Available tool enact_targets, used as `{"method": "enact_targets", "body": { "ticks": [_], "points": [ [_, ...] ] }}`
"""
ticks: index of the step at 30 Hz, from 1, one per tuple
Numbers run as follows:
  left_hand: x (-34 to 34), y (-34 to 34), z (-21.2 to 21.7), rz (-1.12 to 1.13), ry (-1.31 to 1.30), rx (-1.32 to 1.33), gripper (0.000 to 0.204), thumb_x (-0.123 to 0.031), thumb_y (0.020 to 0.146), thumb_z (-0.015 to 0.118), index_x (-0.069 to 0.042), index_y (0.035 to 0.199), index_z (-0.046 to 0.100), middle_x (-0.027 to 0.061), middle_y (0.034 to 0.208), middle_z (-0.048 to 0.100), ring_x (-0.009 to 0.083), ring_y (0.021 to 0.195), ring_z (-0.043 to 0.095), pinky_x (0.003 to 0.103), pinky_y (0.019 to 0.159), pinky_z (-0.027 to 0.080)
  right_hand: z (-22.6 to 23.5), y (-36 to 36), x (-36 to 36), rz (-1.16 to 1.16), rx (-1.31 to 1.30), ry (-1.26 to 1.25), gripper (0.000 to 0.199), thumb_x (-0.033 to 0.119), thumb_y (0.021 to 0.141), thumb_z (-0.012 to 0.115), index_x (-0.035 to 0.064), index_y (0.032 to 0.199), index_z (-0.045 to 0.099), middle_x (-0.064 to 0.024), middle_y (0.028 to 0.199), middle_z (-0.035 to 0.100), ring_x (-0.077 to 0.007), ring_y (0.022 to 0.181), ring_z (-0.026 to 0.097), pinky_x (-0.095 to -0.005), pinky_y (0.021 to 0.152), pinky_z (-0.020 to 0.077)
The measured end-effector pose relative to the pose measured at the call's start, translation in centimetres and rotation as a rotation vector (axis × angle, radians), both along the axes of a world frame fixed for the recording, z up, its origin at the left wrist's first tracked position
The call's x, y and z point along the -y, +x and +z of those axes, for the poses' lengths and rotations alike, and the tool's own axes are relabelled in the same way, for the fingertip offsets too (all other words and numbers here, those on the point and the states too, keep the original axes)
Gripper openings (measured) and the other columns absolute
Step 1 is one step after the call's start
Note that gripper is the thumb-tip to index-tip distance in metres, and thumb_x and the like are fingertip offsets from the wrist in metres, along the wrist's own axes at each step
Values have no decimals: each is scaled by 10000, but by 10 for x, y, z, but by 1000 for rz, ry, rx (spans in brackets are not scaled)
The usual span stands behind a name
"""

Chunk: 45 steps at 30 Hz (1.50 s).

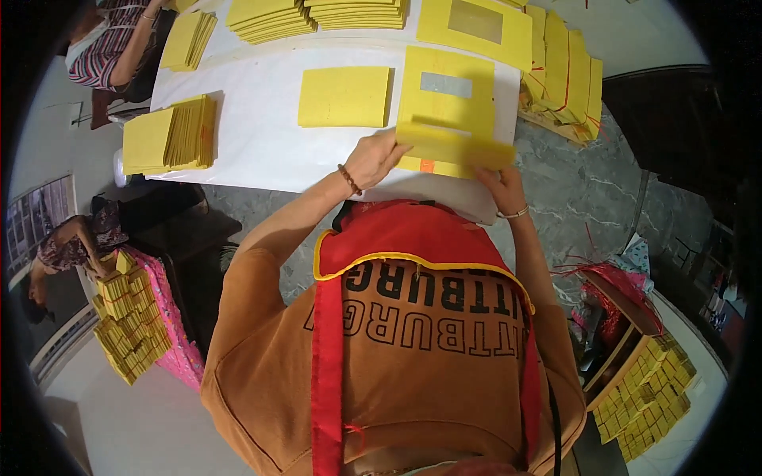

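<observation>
At the near edge of the white tabletop [258, 131], left hand [373, 161] and right hand [502, 190] pinch a yellow paper flap [451, 144], likely light and crease-prone, best held by both ends.

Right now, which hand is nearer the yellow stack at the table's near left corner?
Left. The left hand is right of the yellow stack; the right hand is farther right.

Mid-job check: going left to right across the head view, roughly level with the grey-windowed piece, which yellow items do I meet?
Leaning yellow stack, flat yellow rectangle, grey-windowed yellow piece, red-tied yellow bundles.
</observation>
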<state>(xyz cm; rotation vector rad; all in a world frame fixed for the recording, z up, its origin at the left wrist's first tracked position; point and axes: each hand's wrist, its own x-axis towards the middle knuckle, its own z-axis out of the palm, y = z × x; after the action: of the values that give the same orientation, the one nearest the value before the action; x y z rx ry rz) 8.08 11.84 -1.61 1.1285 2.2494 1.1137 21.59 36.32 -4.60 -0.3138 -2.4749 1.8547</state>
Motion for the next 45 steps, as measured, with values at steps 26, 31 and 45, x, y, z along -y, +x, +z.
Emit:
{"method": "enact_targets", "body": {
  "ticks": [26, 31, 45],
  "points": [
    [-48, -9, 23, 70, -165, -491, 471, -247, 827, 560, -86, 1249, 422, 130, 1119, 556, 287, 973, 544, 404, 789, 439, -14, -34, 18, -372, 134, 83, 508, 170, 722, 637, 73, 1209, 531, -143, 969, 644, -153, 679, 596, -276, 662, 469],
    [-67, 11, -21, -174, -89, -575, 587, -378, 812, 558, -88, 1295, 393, 139, 1350, 355, 302, 1247, 321, 440, 1001, 275, 0, -37, 19, -351, 284, 102, 502, 165, 730, 623, 68, 1213, 525, -168, 1047, 622, -193, 780, 619, -300, 730, 472],
    [-65, 9, -37, -180, -119, -610, 665, -436, 781, 557, -81, 1312, 374, 131, 1384, 316, 313, 1285, 271, 457, 1040, 217, -20, 8, 53, 60, -73, 1048, 596, 479, 858, 427, 81, 1301, 395, -96, 1400, 314, -262, 1288, 299, -632, 983, 110]
  ]
}}
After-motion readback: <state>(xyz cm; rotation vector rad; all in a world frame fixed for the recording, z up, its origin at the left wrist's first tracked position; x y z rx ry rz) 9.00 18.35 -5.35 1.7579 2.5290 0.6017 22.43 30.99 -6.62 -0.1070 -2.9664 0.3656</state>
